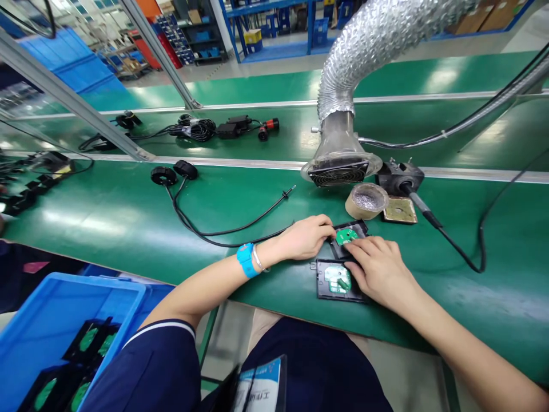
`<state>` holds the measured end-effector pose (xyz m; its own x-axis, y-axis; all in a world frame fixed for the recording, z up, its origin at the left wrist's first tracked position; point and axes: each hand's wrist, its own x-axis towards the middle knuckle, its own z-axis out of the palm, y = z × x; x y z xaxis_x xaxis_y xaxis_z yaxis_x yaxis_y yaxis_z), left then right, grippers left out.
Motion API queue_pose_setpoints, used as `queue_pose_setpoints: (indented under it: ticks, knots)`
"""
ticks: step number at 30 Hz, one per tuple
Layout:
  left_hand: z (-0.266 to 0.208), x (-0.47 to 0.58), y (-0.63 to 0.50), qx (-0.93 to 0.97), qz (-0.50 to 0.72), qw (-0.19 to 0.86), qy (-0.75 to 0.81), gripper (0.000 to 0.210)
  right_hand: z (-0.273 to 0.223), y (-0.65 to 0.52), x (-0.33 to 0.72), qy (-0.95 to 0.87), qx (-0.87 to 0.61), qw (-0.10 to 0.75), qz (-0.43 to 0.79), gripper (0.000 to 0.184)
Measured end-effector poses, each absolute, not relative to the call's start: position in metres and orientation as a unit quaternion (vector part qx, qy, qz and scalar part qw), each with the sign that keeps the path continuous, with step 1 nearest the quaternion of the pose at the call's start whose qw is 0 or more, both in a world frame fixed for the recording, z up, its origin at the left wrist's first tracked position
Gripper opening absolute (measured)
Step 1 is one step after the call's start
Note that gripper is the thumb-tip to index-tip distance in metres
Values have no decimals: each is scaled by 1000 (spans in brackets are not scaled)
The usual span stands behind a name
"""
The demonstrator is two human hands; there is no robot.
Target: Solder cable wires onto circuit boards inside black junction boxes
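Two black plastic housings with green circuit boards lie on the bench before me. My left hand [306,236] is closed, fingertips pressed together at the left side of the upper housing [338,250], beside its circuit board [345,236]. What sits between those fingertips is hidden. A black cable [240,245] runs up to the left hand and disappears behind it. Curled over the right edge of the upper housing is my right hand [381,272], gripping it. Its thumb extends over the lower housing [328,294], whose board [338,278] carries a green part.
Beyond the hands stand a fume hood [338,166], a tape roll [364,201], a soldering iron [418,200] in its holder and a sponge tray [400,212]. Two black round connectors [174,171] lie left. A blue bin [86,286] holds several housings. A co-worker is partly visible at far left.
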<state>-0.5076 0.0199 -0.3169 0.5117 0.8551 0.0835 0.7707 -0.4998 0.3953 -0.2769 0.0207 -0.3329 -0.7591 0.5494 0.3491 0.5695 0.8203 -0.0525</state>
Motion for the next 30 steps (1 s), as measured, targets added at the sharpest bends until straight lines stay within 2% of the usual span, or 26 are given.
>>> queue_pose_setpoints:
  ticks: [2, 10, 13, 16, 19, 22, 24, 25, 26, 28, 30]
  knots:
    - [-319, -511, 15, 850, 131, 167, 482, 30, -335, 26, -274, -946, -277, 169, 9, 23]
    - [-325, -518, 12, 848, 170, 182, 468, 32, -347, 31, -263, -951, -222, 182, 111, 38]
    - [-321, -535, 26, 759, 251, 131, 586, 31, -347, 30, -261, -947, -228, 193, 115, 47]
    - [-320, -562, 48, 645, 287, 79, 704, 23, -342, 32, -253, -942, -227, 222, 111, 44]
    - [-321, -583, 60, 625, 276, 103, 723, 18, -338, 41, -235, -893, -338, 281, 100, 39]
    - [-308, -598, 53, 628, 280, 151, 710, 15, -338, 63, -215, -765, -548, 322, 110, 65]
    - [-286, -606, 42, 618, 320, 167, 698, 18, -336, 81, -211, -691, -611, 370, 115, 84]
    - [-274, -608, 37, 613, 355, 165, 687, 19, -333, 91, -213, -673, -616, 394, 109, 88]
    - [-263, -608, 32, 610, 400, 155, 667, 19, -329, 100, -217, -668, -615, 408, 94, 84]
    - [-249, -603, 27, 636, 431, 121, 628, 19, -322, 119, -229, -687, -603, 403, 49, 63]
    - [-253, -588, 26, 701, 341, 96, 618, 17, -317, 135, -242, -708, -599, 373, 12, 47]
